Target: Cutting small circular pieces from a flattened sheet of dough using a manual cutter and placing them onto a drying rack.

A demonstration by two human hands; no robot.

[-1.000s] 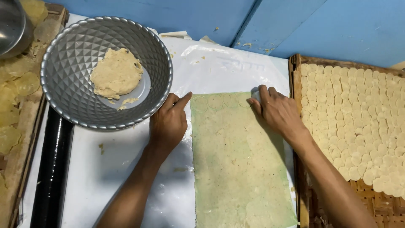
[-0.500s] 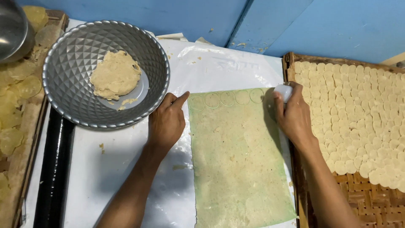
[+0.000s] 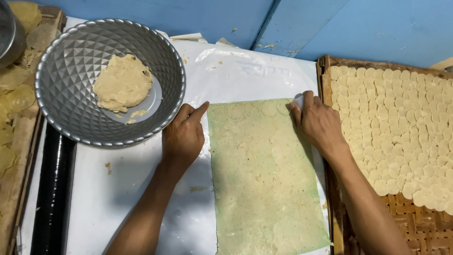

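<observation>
A thin green dough sheet lies on white plastic, a row of circles pressed along its top edge. The left hand rests at its upper left corner; the right hand presses a small round cutter at the upper right — beside a woven tray of cut discs. A metal bowl holds a dough lump.

Open white table lies below the metal bowl, room for a hand to pass. A black roller bars the left edge; the woven tray of dough rounds walls off the dough sheet at right.
</observation>
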